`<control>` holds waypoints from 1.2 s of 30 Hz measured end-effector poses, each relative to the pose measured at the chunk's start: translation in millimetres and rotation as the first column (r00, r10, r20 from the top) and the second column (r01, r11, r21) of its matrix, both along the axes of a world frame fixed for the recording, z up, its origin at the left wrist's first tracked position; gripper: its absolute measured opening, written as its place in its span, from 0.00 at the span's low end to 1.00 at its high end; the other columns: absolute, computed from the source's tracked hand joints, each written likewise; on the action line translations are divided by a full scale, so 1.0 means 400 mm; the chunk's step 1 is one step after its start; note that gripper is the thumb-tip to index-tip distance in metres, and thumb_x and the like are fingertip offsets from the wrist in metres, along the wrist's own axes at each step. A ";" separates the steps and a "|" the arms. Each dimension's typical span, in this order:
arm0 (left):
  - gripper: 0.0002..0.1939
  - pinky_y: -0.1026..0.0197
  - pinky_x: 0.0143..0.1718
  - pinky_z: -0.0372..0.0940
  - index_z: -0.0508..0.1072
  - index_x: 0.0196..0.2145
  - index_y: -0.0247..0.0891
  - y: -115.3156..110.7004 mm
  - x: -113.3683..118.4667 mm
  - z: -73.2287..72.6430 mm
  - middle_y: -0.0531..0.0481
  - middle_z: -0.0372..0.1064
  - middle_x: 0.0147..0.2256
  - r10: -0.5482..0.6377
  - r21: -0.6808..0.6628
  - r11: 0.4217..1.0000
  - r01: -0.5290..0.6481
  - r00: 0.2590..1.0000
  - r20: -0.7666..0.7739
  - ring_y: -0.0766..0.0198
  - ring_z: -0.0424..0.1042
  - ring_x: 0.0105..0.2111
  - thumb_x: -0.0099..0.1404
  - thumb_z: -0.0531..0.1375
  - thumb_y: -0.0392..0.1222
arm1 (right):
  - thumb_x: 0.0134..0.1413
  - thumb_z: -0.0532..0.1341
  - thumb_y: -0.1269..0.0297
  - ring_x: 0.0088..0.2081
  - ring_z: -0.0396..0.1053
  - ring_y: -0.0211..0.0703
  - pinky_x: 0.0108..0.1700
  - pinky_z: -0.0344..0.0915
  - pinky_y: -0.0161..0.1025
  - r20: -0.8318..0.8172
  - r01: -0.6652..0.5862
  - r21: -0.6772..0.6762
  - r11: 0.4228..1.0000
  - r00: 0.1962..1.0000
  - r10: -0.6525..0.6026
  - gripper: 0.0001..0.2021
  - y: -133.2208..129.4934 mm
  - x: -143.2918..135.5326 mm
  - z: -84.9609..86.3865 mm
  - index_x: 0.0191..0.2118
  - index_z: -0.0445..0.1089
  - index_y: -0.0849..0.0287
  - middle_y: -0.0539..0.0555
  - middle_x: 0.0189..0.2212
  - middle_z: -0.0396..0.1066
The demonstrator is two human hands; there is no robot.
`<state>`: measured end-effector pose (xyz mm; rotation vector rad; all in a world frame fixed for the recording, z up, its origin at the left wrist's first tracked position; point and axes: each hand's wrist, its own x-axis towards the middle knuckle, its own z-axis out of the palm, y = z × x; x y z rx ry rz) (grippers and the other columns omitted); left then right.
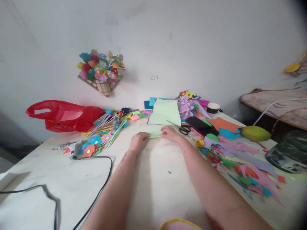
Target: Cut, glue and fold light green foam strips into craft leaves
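My left hand and right hand grip opposite ends of a small pale-green sheet on the surface, near scissors; I judge it light, pliable, easily creased, best held there.

Pale green strip, black scissor handles, red bag, lilac flower

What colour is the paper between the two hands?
The paper is pale green, seen best in the head view.
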<state>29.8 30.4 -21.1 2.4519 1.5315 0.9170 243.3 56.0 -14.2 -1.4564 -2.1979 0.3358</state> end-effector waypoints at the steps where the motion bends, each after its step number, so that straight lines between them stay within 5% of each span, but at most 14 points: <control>1: 0.10 0.64 0.44 0.61 0.73 0.35 0.42 0.000 0.000 0.000 0.52 0.71 0.39 0.001 0.004 1.000 -0.001 1.000 -0.009 0.65 0.69 0.40 0.55 0.57 0.40 | 0.45 0.60 0.67 0.47 0.59 0.44 0.48 0.53 0.39 0.004 0.001 -0.003 1.000 1.000 -0.001 0.05 0.001 -0.001 0.000 0.22 0.68 0.59 0.53 0.41 0.67; 9: 0.08 0.64 0.43 0.62 0.75 0.30 0.43 0.000 0.001 0.004 0.53 0.72 0.39 -0.020 0.027 0.999 0.021 0.999 -0.032 0.65 0.68 0.41 0.56 0.56 0.40 | 0.43 0.62 0.66 0.42 0.62 0.43 0.46 0.53 0.39 0.068 -0.001 0.133 0.991 0.998 -0.008 0.02 -0.001 -0.016 0.011 0.26 0.70 0.57 0.51 0.37 0.68; 13: 0.08 0.65 0.44 0.61 0.75 0.30 0.44 -0.001 0.001 0.006 0.53 0.71 0.40 -0.008 0.003 1.000 0.008 1.000 -0.028 0.65 0.68 0.41 0.55 0.56 0.41 | 0.43 0.62 0.66 0.37 0.63 0.39 0.41 0.55 0.36 0.058 -0.122 0.205 0.971 0.992 0.112 0.02 -0.009 -0.046 0.019 0.27 0.71 0.56 0.50 0.31 0.69; 21: 0.08 0.65 0.44 0.61 0.75 0.30 0.44 0.003 -0.002 0.004 0.53 0.72 0.38 -0.007 -0.059 0.998 0.009 0.999 0.047 0.66 0.68 0.41 0.54 0.57 0.42 | 0.45 0.61 0.65 0.35 0.63 0.38 0.34 0.56 0.32 0.082 -0.141 0.170 0.975 0.988 0.129 0.03 -0.006 -0.080 -0.018 0.27 0.72 0.55 0.50 0.27 0.67; 36: 0.06 0.66 0.42 0.62 0.74 0.28 0.42 -0.003 -0.004 0.011 0.53 0.72 0.37 0.019 -0.128 0.992 0.001 0.989 0.148 0.66 0.70 0.38 0.52 0.58 0.40 | 0.47 0.60 0.66 0.36 0.62 0.38 0.36 0.55 0.32 0.093 -0.128 0.205 0.970 0.990 0.111 0.03 -0.017 -0.081 -0.016 0.27 0.71 0.56 0.50 0.29 0.67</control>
